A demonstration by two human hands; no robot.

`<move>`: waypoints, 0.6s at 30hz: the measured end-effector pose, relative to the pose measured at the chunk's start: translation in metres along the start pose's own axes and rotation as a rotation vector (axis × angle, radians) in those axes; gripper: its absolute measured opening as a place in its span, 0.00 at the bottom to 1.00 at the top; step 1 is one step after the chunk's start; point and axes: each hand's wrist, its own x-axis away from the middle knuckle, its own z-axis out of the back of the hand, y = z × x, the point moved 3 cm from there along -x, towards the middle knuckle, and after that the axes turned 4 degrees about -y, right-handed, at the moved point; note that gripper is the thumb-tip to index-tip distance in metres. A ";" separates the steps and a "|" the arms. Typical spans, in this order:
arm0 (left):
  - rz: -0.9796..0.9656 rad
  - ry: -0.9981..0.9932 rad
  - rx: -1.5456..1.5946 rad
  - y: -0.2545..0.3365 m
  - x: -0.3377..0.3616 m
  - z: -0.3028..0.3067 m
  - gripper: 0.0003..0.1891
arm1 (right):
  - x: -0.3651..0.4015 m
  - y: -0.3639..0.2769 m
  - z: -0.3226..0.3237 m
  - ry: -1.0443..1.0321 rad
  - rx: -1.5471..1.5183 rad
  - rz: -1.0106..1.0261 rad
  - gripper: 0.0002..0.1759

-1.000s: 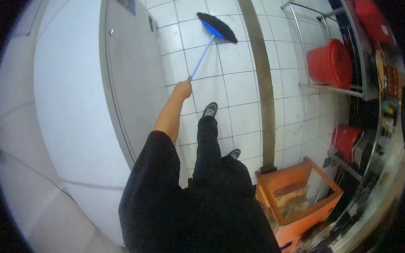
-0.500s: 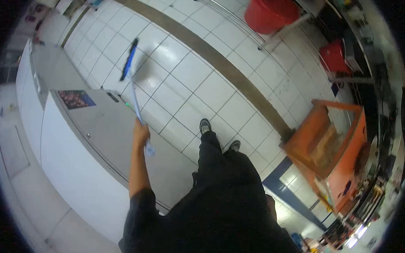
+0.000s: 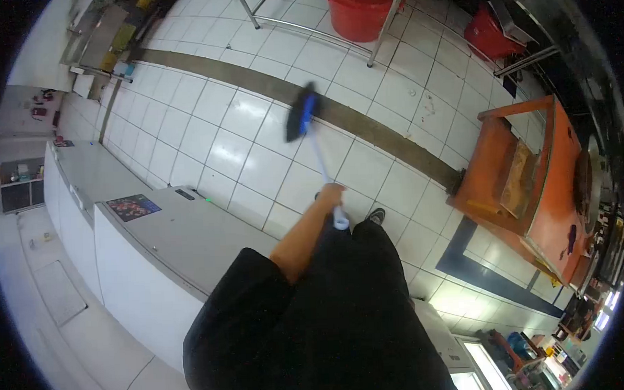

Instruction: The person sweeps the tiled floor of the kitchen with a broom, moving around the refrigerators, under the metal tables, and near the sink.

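Note:
My left hand [image 3: 331, 195] is closed round the pale handle of a broom [image 3: 317, 150], close to the handle's top end, in front of my body. The broom's blue head with dark bristles [image 3: 298, 114] is away from me, over the white floor tiles beside the brown strip. My right hand is out of view. One of my shoes [image 3: 377, 216] shows on the floor just past the hand, and the other is mostly hidden behind it.
White chest freezers [image 3: 189, 230] line the left side. On the right is an orange cabinet [image 3: 504, 181] with an open front. Red tubs [image 3: 361, 14] sit by metal table legs [image 3: 382, 31] at the top. A brown strip [image 3: 385, 137] crosses the tiled floor.
My left hand has swung the broom to the right, from beside the freezer to in front of my body. The broom head now reaches the brown strip. The view has also shifted.

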 end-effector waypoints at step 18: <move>0.640 0.432 0.852 0.145 0.226 0.011 0.07 | -0.048 0.051 0.062 0.215 -0.531 -0.084 0.24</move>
